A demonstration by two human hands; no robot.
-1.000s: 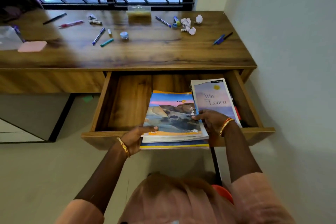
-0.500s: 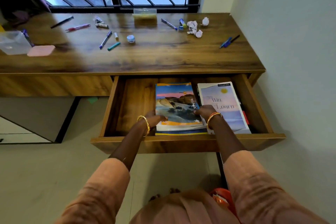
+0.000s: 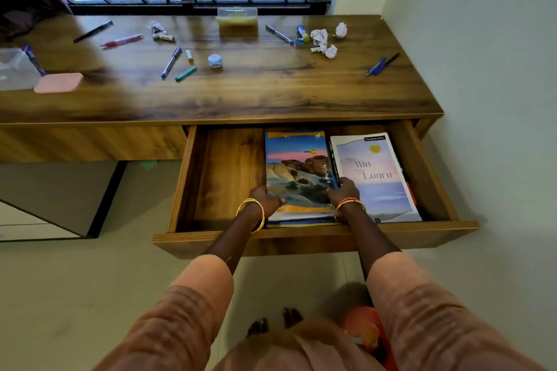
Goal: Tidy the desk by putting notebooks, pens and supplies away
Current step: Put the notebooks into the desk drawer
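The wooden drawer (image 3: pixel 193 178) stands pulled out under the desk (image 3: pixel 271 93). Inside it lies a stack of notebooks with a landscape cover (image 3: pixel 297 169) on top. Beside it on the right lies a lilac "Win Learn" notebook (image 3: pixel 376 178). My left hand (image 3: pixel 266 200) grips the stack's left near edge, and my right hand (image 3: pixel 343 191) grips its right edge, between the two notebooks. Several pens lie scattered on the desk, among them a blue pen (image 3: pixel 171 62), a red pen (image 3: pixel 121 41) and a black pen (image 3: pixel 92 31).
Crumpled paper balls (image 3: pixel 324 42) and a glue stick (image 3: pixel 302 32) lie at the desk's back right, and two pens (image 3: pixel 381 64) near the right edge. A clear box (image 3: pixel 237 20) sits by the window. A clear container (image 3: pixel 15 69) and pink pad (image 3: pixel 58 82) are at the left.
Both hands have lowered the landscape stack from above the drawer's front edge down into the drawer, next to the lilac notebook. The camera has risen and pulled back.
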